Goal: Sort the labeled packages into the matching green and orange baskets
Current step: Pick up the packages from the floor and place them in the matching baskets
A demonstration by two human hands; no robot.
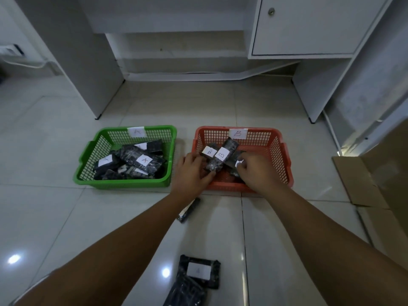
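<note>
Both hands sit in the orange basket [284, 155], left hand [192, 171] fingers pinching a B package [220, 157], right hand [256, 171] grip unclear, so just lay it flat, label up.

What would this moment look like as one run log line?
phase: placing B packages | left hand and right hand: in orange basket on B packages | green basket: A packages | floor: packages left

a single wide-angle head view looks forward and steeply down at a tiled floor [66, 217] from above and behind both forearms. the green basket [123, 184] and orange basket [284, 155] sit mid-frame, near; white cabinets [309, 25] fill the far top edge.
</note>
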